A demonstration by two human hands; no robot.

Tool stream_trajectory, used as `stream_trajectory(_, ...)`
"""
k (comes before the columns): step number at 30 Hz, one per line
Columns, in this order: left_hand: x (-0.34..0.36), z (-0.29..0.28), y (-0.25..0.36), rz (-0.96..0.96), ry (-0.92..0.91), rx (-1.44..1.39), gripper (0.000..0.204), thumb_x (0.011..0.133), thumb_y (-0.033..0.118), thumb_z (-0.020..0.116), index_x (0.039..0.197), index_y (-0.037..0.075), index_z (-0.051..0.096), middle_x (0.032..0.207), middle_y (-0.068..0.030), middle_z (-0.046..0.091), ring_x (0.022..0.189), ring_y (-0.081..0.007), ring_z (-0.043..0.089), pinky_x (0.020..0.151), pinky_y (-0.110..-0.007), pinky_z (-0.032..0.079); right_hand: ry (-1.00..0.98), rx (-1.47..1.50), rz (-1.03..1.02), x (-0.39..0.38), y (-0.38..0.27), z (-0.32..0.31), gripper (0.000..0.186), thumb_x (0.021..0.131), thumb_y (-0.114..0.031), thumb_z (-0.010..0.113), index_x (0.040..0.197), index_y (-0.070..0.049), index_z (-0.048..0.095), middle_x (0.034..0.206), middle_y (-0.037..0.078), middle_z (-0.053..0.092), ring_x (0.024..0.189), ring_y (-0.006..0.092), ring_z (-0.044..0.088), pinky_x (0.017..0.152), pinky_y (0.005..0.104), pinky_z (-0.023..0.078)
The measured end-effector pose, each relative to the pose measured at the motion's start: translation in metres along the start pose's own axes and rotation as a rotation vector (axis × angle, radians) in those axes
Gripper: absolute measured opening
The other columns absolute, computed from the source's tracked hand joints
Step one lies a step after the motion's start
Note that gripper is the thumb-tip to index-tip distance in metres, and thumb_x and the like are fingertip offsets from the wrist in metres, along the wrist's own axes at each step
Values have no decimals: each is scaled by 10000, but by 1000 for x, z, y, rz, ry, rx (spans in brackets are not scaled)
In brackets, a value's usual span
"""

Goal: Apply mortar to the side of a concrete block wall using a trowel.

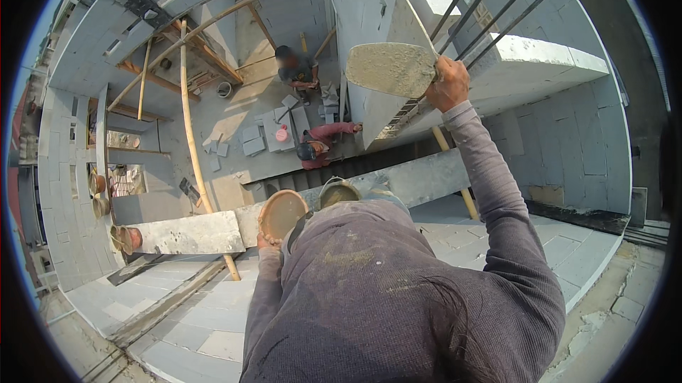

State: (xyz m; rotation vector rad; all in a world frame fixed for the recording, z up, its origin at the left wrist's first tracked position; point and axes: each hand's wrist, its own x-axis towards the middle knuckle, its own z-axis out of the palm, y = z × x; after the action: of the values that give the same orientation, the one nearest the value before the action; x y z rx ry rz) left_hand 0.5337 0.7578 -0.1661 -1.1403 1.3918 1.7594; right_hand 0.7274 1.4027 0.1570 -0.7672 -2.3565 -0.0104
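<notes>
My right hand [449,83] is closed around the handle of a trowel, stretched out at the upper right. The trowel's broad rounded blade [392,69] is coated with grey mortar and lies close to the edge of a pale block wall [355,20]. Low at the left side of my body, my left hand [267,242] grips a round orange-brown bowl [282,214]. Smooth greyish paste covers the inside of the bowl. Beside it, just ahead of my body, a dark bucket [339,193] is partly hidden by my shirt.
Several steel bars [490,10] jut out past my right hand. Scaffold planks [186,234] cross in front of me, with a bamboo pole [190,127] to the left. Far below, two people, one in a red top [328,143], are near loose blocks [252,139]. Orange buckets [126,239] stand at the left.
</notes>
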Motion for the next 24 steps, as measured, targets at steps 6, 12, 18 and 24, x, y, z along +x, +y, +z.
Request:
stream_trajectory(6,24,-8,-4,-47,-48,-72,346,918,497,606,831,174,517,590,26,435,462,-174,437,477,-387,462,24,-8,-16,1,3,8,380,690,-309,873,786,-59,604,787,99,644,743,348,625,695,455,469)
stream_trajectory(12,35,-11,-19,-48,131,-100,425,974,602,619,1019,191,519,641,41,417,481,-135,410,468,-358,419,-8,-41,-2,-2,6,7,348,687,-282,866,802,-69,617,789,101,646,748,350,619,701,451,474)
stream_trajectory(18,41,-13,-22,-10,115,-85,468,939,547,588,677,217,384,504,21,356,433,-191,383,458,-372,390,29,-16,15,0,4,8,328,694,-271,859,802,-72,621,779,106,656,736,358,629,711,450,487)
stream_trajectory(24,40,-17,-23,5,126,-85,439,945,536,584,716,207,405,545,40,340,441,-180,384,460,-381,404,29,6,21,2,5,11,297,696,-243,847,802,-78,624,778,102,653,742,353,632,711,450,484)
